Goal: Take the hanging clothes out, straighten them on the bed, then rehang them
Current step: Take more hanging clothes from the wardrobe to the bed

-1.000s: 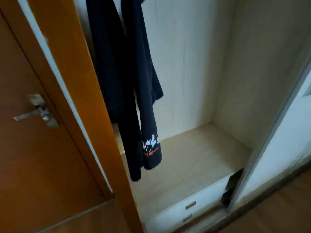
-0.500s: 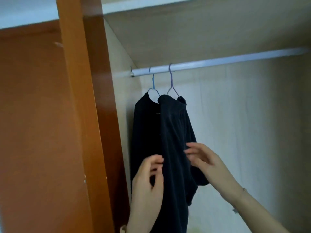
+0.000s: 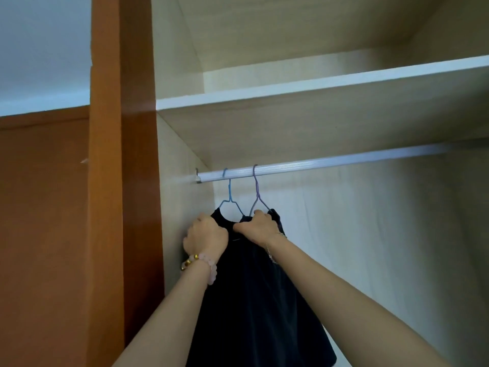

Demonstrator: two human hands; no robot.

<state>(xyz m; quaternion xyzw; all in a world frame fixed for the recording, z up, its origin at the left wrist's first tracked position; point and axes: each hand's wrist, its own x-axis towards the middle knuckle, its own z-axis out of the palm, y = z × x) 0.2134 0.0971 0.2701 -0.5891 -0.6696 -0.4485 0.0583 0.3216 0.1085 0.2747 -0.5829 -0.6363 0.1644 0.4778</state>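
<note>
Wardrobe interior, pale wood inside and orange-brown frame point(image 3: 105, 181) on the left, with a person reaching up into it with both arms. A silver rail point(image 3: 317, 165) runs across under a white-edged shelf point(image 3: 317, 86). Two wire hangers hook over the rail near its left end: a blue hanger point(image 3: 229, 197) and, just beside it to the right, a purple hanger point(image 3: 256, 192). Dark garments point(image 3: 251, 300) hang from them, close together, falling as one navy mass, so I cannot tell where one ends and the other begins.

The left hand point(image 3: 206, 234), with a beaded bracelet point(image 3: 203, 263) at the wrist, has its fingers curled tight round the shoulder of the garment on the blue hanger. The right hand point(image 3: 258, 226) is likewise clenched round the cloth at the top of the purple hanger, knuckles towards me.

As for progress, this looks like the very start. Both hooks sit on the rail, so nothing has been taken out yet. The person appears ready to lift the two hangers off together. Carrying the clothes to the bed, smoothing them flat and rehanging them are all left to do. No bed is in view.
</note>
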